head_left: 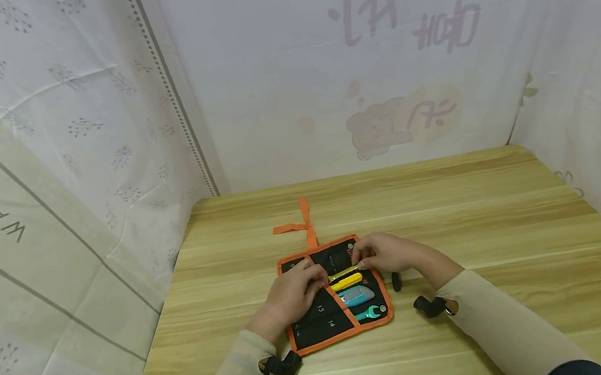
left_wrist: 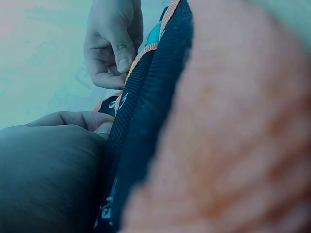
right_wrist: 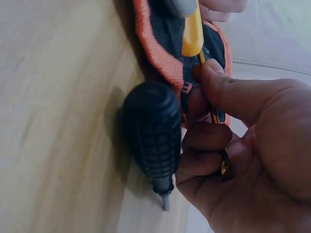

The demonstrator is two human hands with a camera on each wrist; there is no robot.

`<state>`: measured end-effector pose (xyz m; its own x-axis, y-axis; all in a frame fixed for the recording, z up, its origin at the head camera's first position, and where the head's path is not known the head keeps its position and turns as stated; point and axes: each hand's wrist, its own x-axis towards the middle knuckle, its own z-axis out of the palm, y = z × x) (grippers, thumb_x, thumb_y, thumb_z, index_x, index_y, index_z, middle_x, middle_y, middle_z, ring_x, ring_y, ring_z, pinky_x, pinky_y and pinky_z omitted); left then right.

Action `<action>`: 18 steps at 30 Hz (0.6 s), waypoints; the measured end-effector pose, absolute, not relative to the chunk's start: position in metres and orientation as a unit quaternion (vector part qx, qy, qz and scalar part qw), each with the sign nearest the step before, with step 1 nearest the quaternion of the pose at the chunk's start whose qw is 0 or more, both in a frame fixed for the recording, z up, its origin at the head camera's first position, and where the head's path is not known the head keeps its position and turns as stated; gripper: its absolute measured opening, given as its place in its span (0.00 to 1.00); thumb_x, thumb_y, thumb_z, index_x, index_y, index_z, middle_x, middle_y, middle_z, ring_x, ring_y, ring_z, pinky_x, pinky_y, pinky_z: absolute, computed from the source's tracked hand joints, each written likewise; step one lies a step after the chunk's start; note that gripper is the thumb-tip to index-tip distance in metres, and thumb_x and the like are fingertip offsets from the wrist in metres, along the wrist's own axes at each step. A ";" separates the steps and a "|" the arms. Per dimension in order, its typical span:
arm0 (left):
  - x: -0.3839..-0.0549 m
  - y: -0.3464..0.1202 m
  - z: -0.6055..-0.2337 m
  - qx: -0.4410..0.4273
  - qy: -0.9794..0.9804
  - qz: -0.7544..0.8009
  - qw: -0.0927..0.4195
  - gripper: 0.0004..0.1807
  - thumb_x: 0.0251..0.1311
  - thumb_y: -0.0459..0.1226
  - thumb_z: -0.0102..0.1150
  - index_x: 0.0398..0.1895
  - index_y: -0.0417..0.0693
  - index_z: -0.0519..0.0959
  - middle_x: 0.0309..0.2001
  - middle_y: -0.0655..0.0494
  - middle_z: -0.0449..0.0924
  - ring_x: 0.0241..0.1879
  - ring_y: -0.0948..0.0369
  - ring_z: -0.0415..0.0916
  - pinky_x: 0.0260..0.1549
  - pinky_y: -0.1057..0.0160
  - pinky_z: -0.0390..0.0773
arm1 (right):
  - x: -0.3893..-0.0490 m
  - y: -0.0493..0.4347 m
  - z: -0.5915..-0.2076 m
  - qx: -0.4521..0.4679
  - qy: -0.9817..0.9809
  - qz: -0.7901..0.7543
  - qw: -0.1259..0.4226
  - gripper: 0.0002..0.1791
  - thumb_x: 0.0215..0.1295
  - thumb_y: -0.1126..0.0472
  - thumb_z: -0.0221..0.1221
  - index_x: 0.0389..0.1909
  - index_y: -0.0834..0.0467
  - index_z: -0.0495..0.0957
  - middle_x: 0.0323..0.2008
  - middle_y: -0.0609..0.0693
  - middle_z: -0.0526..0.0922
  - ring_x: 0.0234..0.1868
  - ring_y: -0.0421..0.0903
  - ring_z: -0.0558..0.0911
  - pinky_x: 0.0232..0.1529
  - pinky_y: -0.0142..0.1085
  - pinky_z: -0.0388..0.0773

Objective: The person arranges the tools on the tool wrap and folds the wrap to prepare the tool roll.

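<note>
A black tool roll with orange trim [head_left: 315, 347] lies unrolled on the table, its pockets numbered. My left hand [head_left: 294, 291] pinches the pocket edge near the roll's middle. With thumb and fingers my right hand [head_left: 385, 251] grips the outer end of a slim yellow tool [head_left: 342, 273]; its other end reaches the pocket edge by my left fingers. Below it the pockets hold a yellow handle [head_left: 347, 282], a blue-grey utility knife [head_left: 358, 296] and a teal open-end wrench [head_left: 368, 313]. In the right wrist view, the slim tool's edge [right_wrist: 214, 114] shows between my fingers.
A small screwdriver with a black ribbed handle [right_wrist: 151, 131] lies on the wooden table [head_left: 479, 330], just right of the roll under my right hand. Orange tie straps [head_left: 307, 226] stretch from the roll's far edge. Printed curtains [head_left: 271, 86] enclose the table's back and sides.
</note>
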<state>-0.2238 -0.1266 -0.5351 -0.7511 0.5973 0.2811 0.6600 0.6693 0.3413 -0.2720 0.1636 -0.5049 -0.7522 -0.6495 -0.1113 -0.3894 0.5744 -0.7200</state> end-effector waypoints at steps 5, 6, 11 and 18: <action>-0.224 -0.126 -0.535 -0.347 -0.909 -0.218 0.071 0.01 0.74 0.43 0.63 0.42 0.63 0.81 0.40 0.67 0.73 0.35 0.68 0.74 0.34 0.64 0.78 | -0.273 0.162 -0.505 -0.306 0.863 -0.350 0.195 0.07 0.78 0.62 0.61 0.39 0.47 0.84 0.38 0.44 0.82 0.34 0.45 0.78 0.37 0.42 0.77; -0.223 -0.126 -0.535 -0.347 -0.909 -0.219 0.071 0.01 0.74 0.43 0.64 0.42 0.63 0.81 0.40 0.67 0.73 0.35 0.68 0.75 0.35 0.63 0.78 | -0.274 0.162 -0.505 -0.307 0.863 -0.349 0.196 0.07 0.78 0.63 0.61 0.39 0.47 0.84 0.37 0.44 0.82 0.33 0.45 0.78 0.37 0.42 0.77; -0.223 -0.125 -0.536 -0.342 -0.910 -0.224 0.067 0.02 0.74 0.44 0.64 0.44 0.63 0.80 0.41 0.68 0.74 0.36 0.68 0.76 0.35 0.63 0.78 | -0.275 0.161 -0.506 -0.311 0.864 -0.339 0.201 0.08 0.78 0.63 0.60 0.39 0.47 0.83 0.36 0.44 0.82 0.32 0.44 0.79 0.36 0.41 0.77; -0.224 -0.125 -0.537 -0.335 -0.911 -0.231 0.068 0.03 0.73 0.43 0.65 0.44 0.62 0.80 0.41 0.67 0.73 0.36 0.68 0.75 0.35 0.63 0.78 | -0.277 0.158 -0.504 -0.315 0.862 -0.331 0.217 0.07 0.78 0.63 0.59 0.40 0.48 0.82 0.34 0.46 0.83 0.29 0.44 0.78 0.34 0.41 0.75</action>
<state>-0.2243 -0.1248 -0.5369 -0.7660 0.5793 0.2787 0.6420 0.6680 0.3762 -0.2766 0.1583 -0.5039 -0.7064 -0.6880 -0.1659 -0.4000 0.5815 -0.7084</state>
